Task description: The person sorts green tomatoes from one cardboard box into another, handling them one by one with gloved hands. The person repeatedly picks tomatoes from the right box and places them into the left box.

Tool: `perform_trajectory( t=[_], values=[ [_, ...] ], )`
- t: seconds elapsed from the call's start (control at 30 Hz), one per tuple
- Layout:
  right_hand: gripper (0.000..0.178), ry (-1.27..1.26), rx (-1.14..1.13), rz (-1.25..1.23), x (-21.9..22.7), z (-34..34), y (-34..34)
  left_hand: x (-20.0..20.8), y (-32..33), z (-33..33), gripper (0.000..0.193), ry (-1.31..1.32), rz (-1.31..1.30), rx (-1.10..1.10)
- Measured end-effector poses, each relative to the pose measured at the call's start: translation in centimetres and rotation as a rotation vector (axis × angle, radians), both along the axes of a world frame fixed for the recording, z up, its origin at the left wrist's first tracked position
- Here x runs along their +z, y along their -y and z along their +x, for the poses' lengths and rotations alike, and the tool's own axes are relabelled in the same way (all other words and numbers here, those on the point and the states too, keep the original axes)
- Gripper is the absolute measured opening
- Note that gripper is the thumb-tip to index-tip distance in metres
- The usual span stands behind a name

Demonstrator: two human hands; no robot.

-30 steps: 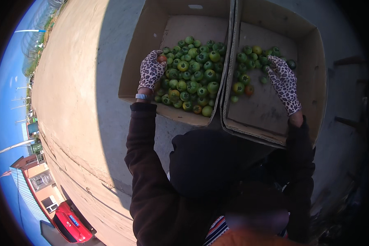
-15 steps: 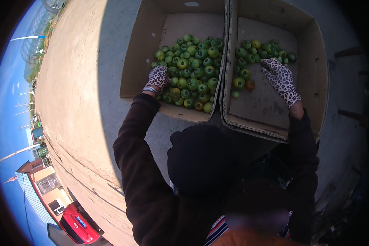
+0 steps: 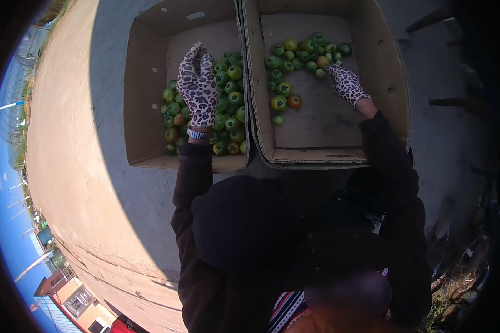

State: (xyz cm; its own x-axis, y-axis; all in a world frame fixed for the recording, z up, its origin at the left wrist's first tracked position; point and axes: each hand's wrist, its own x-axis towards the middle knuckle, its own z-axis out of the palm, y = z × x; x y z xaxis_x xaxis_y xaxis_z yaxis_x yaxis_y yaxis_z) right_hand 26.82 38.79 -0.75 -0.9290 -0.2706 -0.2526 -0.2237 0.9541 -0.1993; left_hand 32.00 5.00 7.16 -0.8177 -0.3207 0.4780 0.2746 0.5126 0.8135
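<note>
My left hand (image 3: 198, 89), in a leopard-print glove, is above the left cardboard box (image 3: 145, 105), with its fingers stretched out and nothing visible in them. Beneath it lies a heap of mostly green tomatoes (image 3: 235, 100), partly hidden by the hand and wrist. My right hand (image 3: 348, 84), in a matching glove, reaches into the right cardboard box (image 3: 384, 94). Its fingers are drawn together, with the tips at a yellow-orange tomato (image 3: 322, 61). Beside that is a looser group of green tomatoes (image 3: 303, 56). A reddish tomato (image 3: 294, 101) lies nearer me.
The boxes stand side by side on grey concrete (image 3: 116, 111), their walls touching. A person's dark cap (image 3: 236, 222) covers the lower middle. Sunlit ground (image 3: 66, 122) stretches to the left, and dark bar-like shapes (image 3: 455, 102) show at the right.
My left hand has risen off the tomato heap, its fingers now pointing away from me. The right hand has shifted to the tomatoes' near edge, uncovering a yellow-orange one. The whole view has shifted.
</note>
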Motion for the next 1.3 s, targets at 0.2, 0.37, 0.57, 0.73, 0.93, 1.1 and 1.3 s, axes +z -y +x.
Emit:
perform_trajectory(
  t=[0.2, 0.37, 0.57, 0.73, 0.93, 1.1, 1.3],
  values=[
    [0.048, 0.002, 0.139, 0.011, -3.2, 0.0, 1.6, -1.0, -2.1, 0.9, 0.027, 0.07, -0.213, -0.017],
    [0.049, -0.135, -0.006, -0.056, -5.2, -0.7, 1.5, -0.9, -3.8, 0.2, 0.022, -0.007, -0.091, -0.157],
    [0.05, -0.166, -0.1, -0.094, -4.9, -0.4, 1.4, -1.3, -3.9, 0.5, 0.022, 0.032, -0.11, -0.126],
    [0.039, -0.235, -0.172, -0.457, 5.4, -0.2, 6.0, 0.3, -4.1, 0.9, 0.027, -0.021, -0.2, -0.099],
    [0.037, -0.703, 0.334, -0.812, 9.9, 6.1, 10.1, 2.9, -5.2, 2.7, 0.039, 0.055, -0.041, -0.542],
    [0.03, -0.577, 0.361, -0.749, 10.1, 6.3, 10.1, 2.8, -4.0, 2.3, 0.032, 0.299, 0.361, -0.744],
    [0.028, -0.474, 0.162, -0.737, 9.8, 5.4, 5.8, 6.1, 5.2, 5.6, 0.031, 0.286, 0.548, -0.325]
  ],
)
